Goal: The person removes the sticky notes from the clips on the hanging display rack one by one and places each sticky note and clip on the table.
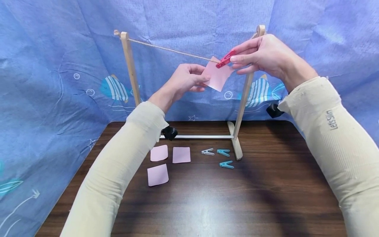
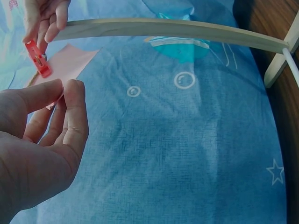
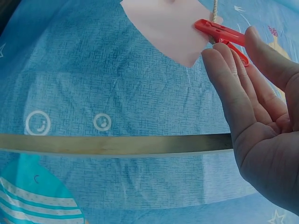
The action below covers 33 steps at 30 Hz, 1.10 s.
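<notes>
A pink square of paper (image 1: 217,77) hangs at the rope (image 1: 174,51) strung between two wooden posts. My left hand (image 1: 188,79) pinches the paper's left edge between thumb and fingers, as the left wrist view also shows. A red clothespin (image 1: 225,59) lies over the paper's upper part at the rope. With thumb and fingers my right hand (image 1: 260,56) holds the clothespin's handle end. In the right wrist view the red clothespin (image 3: 219,32) has its nose on the paper (image 3: 163,28) beside the rope (image 3: 214,11); whether it clamps both cannot be told.
Three pink paper squares (image 1: 181,155) lie on the dark wooden table (image 1: 189,204). To their right are a white clothespin (image 1: 208,151) and two blue clothespins (image 1: 226,164). The right post (image 1: 244,98) stands on a wooden foot, joined by a white bar (image 1: 204,136). Blue cloth hangs behind.
</notes>
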Tool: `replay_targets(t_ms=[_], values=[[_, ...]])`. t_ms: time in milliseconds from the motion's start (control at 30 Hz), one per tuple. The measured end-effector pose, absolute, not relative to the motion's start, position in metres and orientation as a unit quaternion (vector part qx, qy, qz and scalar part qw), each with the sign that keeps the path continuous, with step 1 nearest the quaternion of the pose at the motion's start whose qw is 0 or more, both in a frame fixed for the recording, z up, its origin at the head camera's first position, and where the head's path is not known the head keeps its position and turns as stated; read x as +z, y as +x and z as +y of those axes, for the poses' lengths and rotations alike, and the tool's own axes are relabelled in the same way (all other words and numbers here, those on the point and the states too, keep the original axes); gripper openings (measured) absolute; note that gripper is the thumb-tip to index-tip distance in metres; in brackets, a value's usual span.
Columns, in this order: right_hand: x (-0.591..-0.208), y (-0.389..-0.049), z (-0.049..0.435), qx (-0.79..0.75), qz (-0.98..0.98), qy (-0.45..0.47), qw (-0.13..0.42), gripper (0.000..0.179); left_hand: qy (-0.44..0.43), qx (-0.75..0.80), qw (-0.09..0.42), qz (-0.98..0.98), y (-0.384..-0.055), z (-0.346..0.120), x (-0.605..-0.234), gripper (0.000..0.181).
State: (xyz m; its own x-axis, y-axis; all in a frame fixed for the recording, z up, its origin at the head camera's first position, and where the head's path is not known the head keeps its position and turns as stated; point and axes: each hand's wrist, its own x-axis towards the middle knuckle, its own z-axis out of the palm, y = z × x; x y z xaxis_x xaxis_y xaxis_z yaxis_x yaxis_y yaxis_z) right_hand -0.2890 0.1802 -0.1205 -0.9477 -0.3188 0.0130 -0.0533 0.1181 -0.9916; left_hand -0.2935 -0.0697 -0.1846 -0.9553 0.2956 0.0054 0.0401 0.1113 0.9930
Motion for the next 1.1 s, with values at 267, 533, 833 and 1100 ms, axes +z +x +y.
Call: replay_targets(t_ms=[267, 533, 833, 1100], values=[[-0.13, -0.293, 0.177, -0.649, 0.737, -0.148, 0.116, 0.043, 0.107, 0.643, 0.098, 0.752, -0.292, -0.077, -0.189, 0.031], [-0.134, -0.296, 0.177, -0.666, 0.721, -0.144, 0.127, 0.041, 0.11, 0.647, 0.102, 0.748, -0.293, -0.077, -0.19, 0.031], [-0.135, -0.297, 0.176, -0.666, 0.721, -0.153, 0.119, 0.039, 0.113, 0.641, 0.097, 0.753, -0.292, -0.081, -0.187, 0.032], [-0.14, -0.295, 0.176, -0.677, 0.71, -0.151, 0.119, 0.044, 0.119, 0.649, 0.097, 0.745, -0.292, -0.08, -0.19, 0.031]])
